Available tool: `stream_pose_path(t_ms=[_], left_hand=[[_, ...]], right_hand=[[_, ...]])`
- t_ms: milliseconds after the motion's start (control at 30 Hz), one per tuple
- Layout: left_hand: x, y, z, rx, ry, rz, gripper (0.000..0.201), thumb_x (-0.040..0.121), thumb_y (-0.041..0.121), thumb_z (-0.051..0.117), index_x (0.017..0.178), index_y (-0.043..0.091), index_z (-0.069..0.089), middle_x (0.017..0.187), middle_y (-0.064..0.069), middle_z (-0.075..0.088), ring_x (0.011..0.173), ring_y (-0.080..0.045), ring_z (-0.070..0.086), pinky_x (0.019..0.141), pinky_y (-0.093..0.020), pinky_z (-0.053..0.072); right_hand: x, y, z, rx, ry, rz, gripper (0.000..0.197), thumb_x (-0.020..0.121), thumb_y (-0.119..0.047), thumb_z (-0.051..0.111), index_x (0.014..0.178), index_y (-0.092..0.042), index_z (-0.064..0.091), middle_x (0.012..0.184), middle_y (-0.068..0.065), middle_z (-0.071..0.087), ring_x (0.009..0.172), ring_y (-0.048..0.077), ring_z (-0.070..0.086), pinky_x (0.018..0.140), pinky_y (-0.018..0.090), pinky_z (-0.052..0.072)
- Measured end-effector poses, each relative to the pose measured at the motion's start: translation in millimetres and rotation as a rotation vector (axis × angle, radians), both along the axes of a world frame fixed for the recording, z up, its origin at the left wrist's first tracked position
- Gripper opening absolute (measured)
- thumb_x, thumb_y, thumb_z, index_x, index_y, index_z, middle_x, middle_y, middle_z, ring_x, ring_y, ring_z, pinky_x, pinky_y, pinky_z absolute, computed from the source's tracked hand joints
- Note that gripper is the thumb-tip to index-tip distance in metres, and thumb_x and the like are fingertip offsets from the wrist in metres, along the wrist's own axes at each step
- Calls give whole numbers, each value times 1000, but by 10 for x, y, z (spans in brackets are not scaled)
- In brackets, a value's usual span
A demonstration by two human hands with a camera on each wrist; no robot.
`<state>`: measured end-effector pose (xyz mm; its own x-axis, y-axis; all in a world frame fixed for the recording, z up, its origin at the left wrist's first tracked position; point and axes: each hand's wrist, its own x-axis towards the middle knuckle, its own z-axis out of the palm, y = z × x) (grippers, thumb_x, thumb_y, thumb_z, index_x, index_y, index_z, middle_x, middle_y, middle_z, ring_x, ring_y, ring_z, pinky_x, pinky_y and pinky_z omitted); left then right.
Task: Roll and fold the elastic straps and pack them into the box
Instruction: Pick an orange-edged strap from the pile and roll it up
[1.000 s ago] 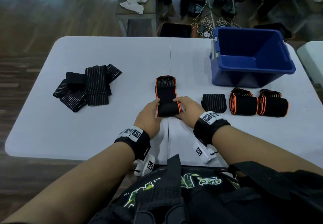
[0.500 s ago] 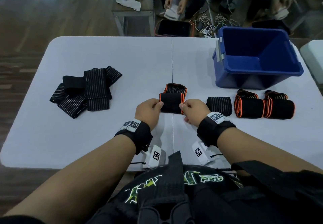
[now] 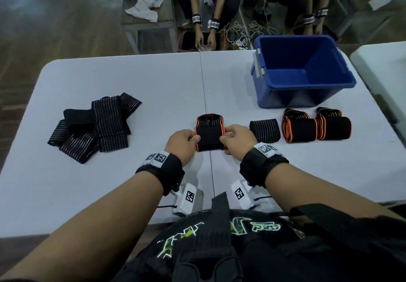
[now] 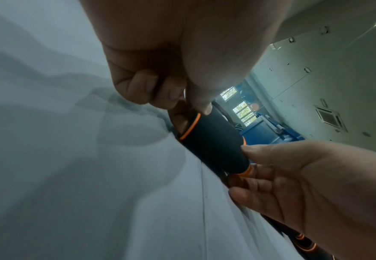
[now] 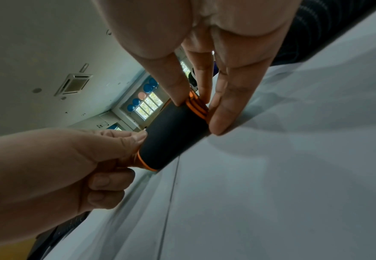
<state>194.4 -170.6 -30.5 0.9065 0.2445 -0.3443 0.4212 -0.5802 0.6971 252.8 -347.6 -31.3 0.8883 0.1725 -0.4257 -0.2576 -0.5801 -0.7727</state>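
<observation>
Both hands' fingers pinch strap roll.

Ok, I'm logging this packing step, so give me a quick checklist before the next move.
1. Left hand grips the orange-edged strap: ok.
2. Right hand pinches its other end: ok.
3. Strap fully rolled: not ok, a tail lies unrolled beyond the roll.
4. Blue box open with room: ok.
5. Three finished rolls packed: not ok, on the table.
6. Striped pile rolled: not ok.

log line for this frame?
step: rolling strap | both hands pinch orange-edged strap ends | rolled: three beside blue box | loose pile left
</observation>
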Motion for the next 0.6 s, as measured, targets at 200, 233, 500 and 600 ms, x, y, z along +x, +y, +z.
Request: stream_pose_path(t_ms=[200, 233, 500, 600], left_hand=[[-135, -6, 16, -19, 17, -26, 32, 97, 28, 58, 78, 5, 68, 81, -15, 70, 83, -31, 65, 78, -40, 51], [-168, -10, 30, -6, 17, -25, 31, 96, 29, 61, 76, 6, 70, 80, -13, 71, 81, -29, 65, 77, -38, 51], [-366, -248, 52, -93, 82, -62, 25, 81, 30, 78, 67, 10, 72, 69, -9, 72, 60, -15, 60, 69, -35, 55], [-366, -462, 85, -55, 94, -205, 28, 83, 35, 76, 68, 12, 72, 68, -5, 72, 62, -16, 64, 69, -34, 55]], right_hand=[[-137, -103, 32, 87, -15, -23, 20, 86, -32, 71, 99, -17, 70, 86, 2, 72, 67, 25, 73, 68, 43, 63], [-160, -136, 32, 111, -9, -30, 25, 84, -33, 74, 101, -15, 69, 88, 4, 72, 67, 24, 73, 66, 41, 63], [-444, -542, -34, 163, 41, -91, 29, 74, -19, 83, 96, -14, 65, 92, 9, 73, 82, 26, 72, 62, 36, 60], [-588, -811, 7, 172, 63, -160, 28, 75, -13, 83, 97, -8, 66, 89, 10, 74, 77, 25, 73, 59, 33, 58]])
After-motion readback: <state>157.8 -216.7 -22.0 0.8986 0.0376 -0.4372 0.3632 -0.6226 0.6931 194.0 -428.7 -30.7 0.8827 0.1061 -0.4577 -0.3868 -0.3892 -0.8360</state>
